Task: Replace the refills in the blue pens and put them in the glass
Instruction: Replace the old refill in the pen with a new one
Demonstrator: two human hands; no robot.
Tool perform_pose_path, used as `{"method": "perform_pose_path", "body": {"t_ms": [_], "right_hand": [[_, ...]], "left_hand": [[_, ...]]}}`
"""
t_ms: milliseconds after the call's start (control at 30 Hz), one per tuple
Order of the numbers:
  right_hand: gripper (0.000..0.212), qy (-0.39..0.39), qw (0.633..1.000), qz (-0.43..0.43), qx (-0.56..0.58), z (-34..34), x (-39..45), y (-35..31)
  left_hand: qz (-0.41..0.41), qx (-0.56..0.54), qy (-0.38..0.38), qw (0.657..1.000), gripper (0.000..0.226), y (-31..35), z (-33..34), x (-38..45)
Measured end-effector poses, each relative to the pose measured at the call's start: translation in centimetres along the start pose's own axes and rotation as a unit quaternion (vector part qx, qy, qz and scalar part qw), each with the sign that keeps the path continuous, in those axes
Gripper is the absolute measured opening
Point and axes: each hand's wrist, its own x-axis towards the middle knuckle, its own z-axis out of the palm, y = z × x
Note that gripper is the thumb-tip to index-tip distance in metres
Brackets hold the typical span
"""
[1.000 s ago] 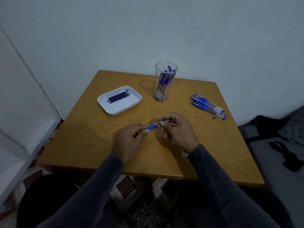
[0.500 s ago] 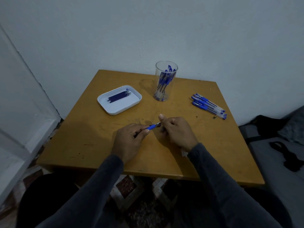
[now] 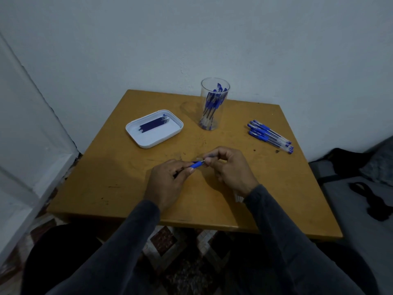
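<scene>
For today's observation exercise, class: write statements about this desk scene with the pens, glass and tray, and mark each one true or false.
1. The glass stands upright with blue pens in it. True.
2. The white tray holds refills. True.
3. The loose pens lie left of the tray. False: they lie at the table's right side.
4. The left hand rests flat on the table. False: it grips the held pen.
5. The right hand pinches the pen's tip end. True.

Single head-worn view, angled forward and down, table (image 3: 136, 194) close below, wall behind
</scene>
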Motion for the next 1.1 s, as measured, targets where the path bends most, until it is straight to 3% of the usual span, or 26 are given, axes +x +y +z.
{"method": "perform_pose_path", "body": {"t_ms": [133,300,733,833,933,1100], "right_hand": [[0.046,0.033,0.997,0.039,-0.065,0.4,0.1,-0.2],[0.008,-0.015,1.0,0.01,0.014,0.0,-0.1,-0.3],[0.014,0.002,0.999,0.051,0.005,0.7,0.6,-0.6],[0.037,0.046,0.988,0.03,-0.146,1.0,1.4,-0.1],[0.038,0.045,0.934,-0.008,-0.356,1.7,2.0,0.4],[0.027,-0.01,0.916,-0.016,-0.402,2.7,2.2,0.5]], "left_hand": [[-0.006,0.003,0.001,1.0,0.022,0.3,0.0,-0.1],[-0.003,0.0,-0.002,1.0,0.021,0.3,0.0,-0.1],[-0.005,0.001,0.049,0.999,0.016,0.5,0.0,0.0],[-0.037,-0.019,0.093,0.995,0.018,0.6,-0.2,0.1],[-0.034,-0.021,0.103,0.994,0.02,0.6,-0.2,0.1],[-0.043,-0.024,0.092,0.995,0.023,0.5,-0.2,0.1]]}}
